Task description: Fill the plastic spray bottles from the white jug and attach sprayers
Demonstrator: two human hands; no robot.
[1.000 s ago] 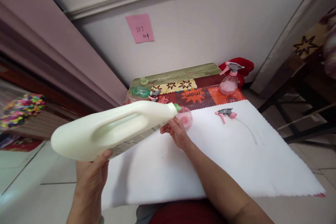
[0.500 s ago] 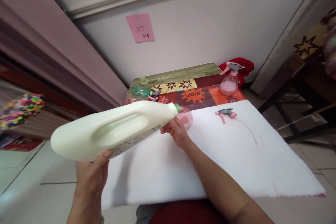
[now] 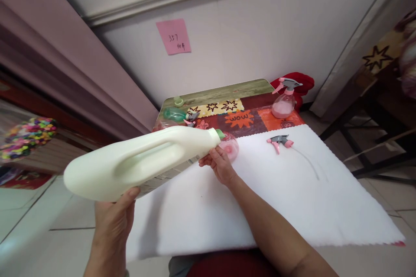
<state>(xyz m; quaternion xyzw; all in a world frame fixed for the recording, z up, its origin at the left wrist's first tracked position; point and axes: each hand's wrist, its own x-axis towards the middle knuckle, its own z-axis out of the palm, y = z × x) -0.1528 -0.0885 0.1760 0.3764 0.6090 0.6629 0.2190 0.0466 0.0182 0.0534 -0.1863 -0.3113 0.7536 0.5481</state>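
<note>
Pale jug [image 3: 146, 145] unmoved since earlier, lower end in left fingers [image 3: 131, 193], right fingers [image 3: 215, 156] at neck, hold unclear

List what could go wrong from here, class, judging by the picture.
1. The big jug is held on its side, its green spout close to the pink bottle, so liquid might dribble onto the white cover.
2. The left hand supports the jug from underneath, near its base, so the jug could perhaps roll or slip.

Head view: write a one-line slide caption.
Left hand under a tipped jug, right hand at its neck, spout by a pink bottle; a spray head lies on the white cloth.
</note>
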